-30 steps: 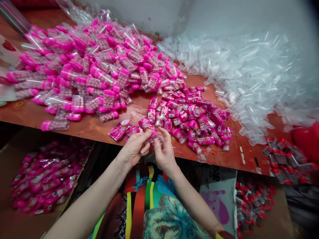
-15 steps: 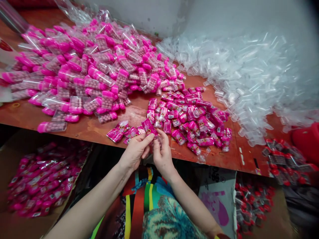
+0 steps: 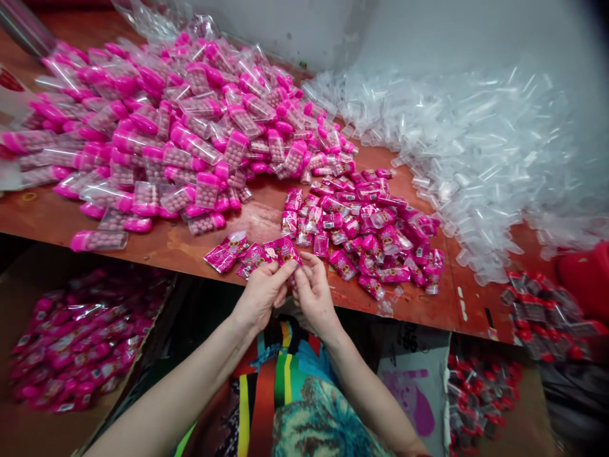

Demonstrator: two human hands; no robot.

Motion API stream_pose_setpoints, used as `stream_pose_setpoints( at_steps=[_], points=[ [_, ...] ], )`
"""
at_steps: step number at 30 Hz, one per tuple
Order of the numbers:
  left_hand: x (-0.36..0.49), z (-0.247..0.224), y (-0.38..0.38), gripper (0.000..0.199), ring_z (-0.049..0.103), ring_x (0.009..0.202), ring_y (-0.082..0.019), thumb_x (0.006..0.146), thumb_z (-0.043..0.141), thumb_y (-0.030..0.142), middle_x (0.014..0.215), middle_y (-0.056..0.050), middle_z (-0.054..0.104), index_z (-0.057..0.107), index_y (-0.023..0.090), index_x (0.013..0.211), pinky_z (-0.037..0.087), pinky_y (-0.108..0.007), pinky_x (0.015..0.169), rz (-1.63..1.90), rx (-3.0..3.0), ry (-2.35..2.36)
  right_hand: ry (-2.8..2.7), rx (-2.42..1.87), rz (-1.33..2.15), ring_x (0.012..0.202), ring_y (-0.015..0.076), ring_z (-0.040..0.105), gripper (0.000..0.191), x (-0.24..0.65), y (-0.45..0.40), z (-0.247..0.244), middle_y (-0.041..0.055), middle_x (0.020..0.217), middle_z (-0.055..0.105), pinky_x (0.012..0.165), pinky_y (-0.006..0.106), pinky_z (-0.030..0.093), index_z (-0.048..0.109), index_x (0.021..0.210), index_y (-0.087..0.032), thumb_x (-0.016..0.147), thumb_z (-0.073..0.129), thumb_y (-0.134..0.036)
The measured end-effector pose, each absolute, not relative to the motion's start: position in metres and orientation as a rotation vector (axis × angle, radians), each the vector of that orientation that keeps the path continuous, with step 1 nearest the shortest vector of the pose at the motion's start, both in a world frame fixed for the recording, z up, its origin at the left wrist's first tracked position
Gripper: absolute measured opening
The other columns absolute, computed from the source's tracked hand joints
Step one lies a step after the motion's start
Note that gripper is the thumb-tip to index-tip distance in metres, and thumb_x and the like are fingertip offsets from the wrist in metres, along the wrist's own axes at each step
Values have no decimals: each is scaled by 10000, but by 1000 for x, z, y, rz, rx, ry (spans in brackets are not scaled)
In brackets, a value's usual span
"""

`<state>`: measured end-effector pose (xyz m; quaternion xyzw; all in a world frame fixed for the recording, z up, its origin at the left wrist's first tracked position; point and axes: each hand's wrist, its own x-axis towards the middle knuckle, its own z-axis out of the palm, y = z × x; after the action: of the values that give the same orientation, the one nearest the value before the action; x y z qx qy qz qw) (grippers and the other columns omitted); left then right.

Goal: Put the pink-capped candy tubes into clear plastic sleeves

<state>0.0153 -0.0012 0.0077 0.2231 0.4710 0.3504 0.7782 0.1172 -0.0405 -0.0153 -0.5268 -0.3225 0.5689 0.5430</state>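
At the front edge of the table, my left hand (image 3: pixel 261 292) and my right hand (image 3: pixel 316 298) meet with fingertips pinched together. A pink printed wrapper (image 3: pixel 282 249) sticks out beyond the fingertips; its lower part is hidden behind them. Both hands appear to grip its near end. Just left of it lie two more flat pink wrappers, one (image 3: pixel 227 251) farther out and one (image 3: pixel 255 259) close to my left hand. Past my right hand spreads a heap of small pink-wrapped candy bottles (image 3: pixel 380 231).
Clear bottles with pink caps and pale pink balls (image 3: pixel 190 136) form a large pile at the back left. Clear empty tubes (image 3: pixel 476 146) heap up on the right. Below the table edge are a box of pink packets (image 3: pixel 85 343) and red-capped containers (image 3: pixel 485 393).
The held pink wrapper has tilted and shifted slightly left and down, now overlapping the flat wrapper beside it. Both hands have dropped a little and stay together.
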Motion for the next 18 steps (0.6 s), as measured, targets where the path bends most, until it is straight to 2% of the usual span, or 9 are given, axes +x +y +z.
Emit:
stream_pose_setpoints(
  at_steps=[4, 7, 13, 18],
  points=[
    [11, 10, 2, 381, 325, 291, -40, 743, 751, 443, 333, 62, 403, 558, 151, 592, 232, -168, 347, 768, 486, 992, -837, -1214, 1413, 573, 87, 504, 401, 122, -46, -13, -18, 834, 558, 495, 195, 414, 416, 1302, -294, 935, 540, -398],
    [11, 8, 2, 381, 314, 288, -33, 763, 733, 444, 344, 56, 421, 565, 146, 595, 221, -168, 345, 805, 467, 972, -859, -1177, 1492, 597, 92, 532, 399, 125, -48, -14, -12, 835, 580, 539, 214, 449, 445, 1294, -273, 929, 558, -389],
    [20, 3, -8, 414, 324, 283, -27, 777, 695, 509, 404, 16, 519, 596, 136, 627, 177, -173, 326, 771, 497, 1034, -702, -1147, 1410, 434, 58, 423, 362, 116, -42, -23, -87, 675, 523, 444, 189, 394, 410, 1221, -260, 919, 569, -383],
    [18, 0, -11, 392, 317, 279, -18, 805, 675, 464, 457, -5, 570, 579, 132, 620, 205, -172, 331, 715, 540, 998, -717, -1116, 1510, 440, 70, 473, 389, 126, -39, -26, -104, 584, 525, 461, 186, 406, 440, 1210, -232, 892, 608, -381]
  ],
)
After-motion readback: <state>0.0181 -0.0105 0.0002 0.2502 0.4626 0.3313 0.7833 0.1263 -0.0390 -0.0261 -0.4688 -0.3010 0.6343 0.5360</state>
